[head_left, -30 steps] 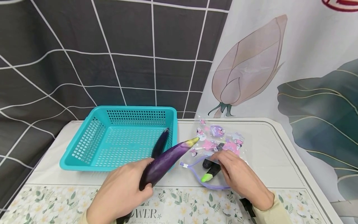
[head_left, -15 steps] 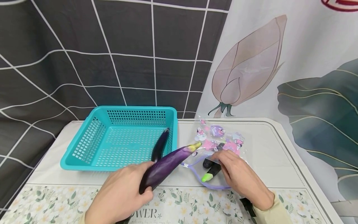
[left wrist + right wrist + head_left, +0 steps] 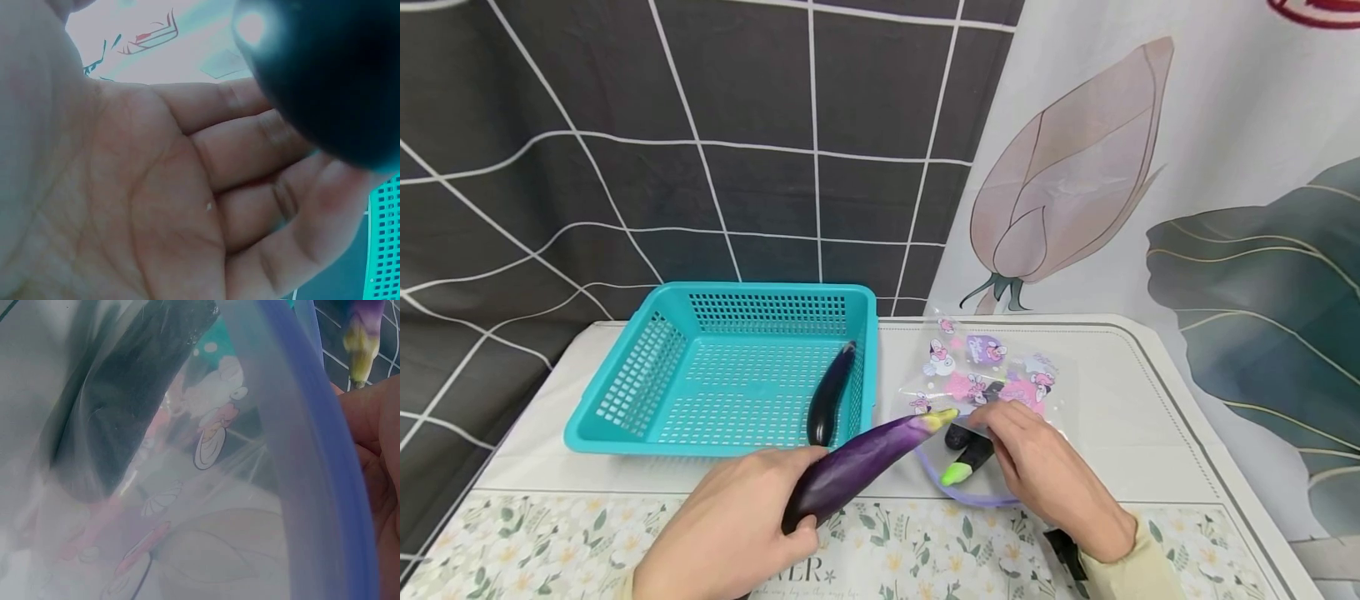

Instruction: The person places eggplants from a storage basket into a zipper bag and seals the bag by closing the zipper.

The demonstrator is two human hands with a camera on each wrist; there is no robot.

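Observation:
My left hand (image 3: 737, 521) grips a long purple eggplant (image 3: 861, 467) by its dark, thick end. Its yellowish stem end points right and overlaps the clear bag. In the left wrist view the fingers (image 3: 250, 144) curl up against the eggplant's dark round end (image 3: 331, 81). My right hand (image 3: 1037, 467) pinches the mouth of a clear printed slider bag (image 3: 985, 354) with a purple rim (image 3: 337, 456). Inside the bag lie dark, long vegetables, one with a bright green end (image 3: 957, 473); the right hand and the print partly hide them.
A turquoise perforated basket (image 3: 722, 287) stands at the back left, with a dark eggplant (image 3: 831, 396) along its right side. A floral mat (image 3: 565, 542) covers the front of the white table (image 3: 1120, 392). Dark checked cloth (image 3: 752, 100) hangs behind.
The left hand has moved slightly right and down with the eggplant, bringing its stem end over the bag's mouth near the right fingers. The right hand has barely moved.

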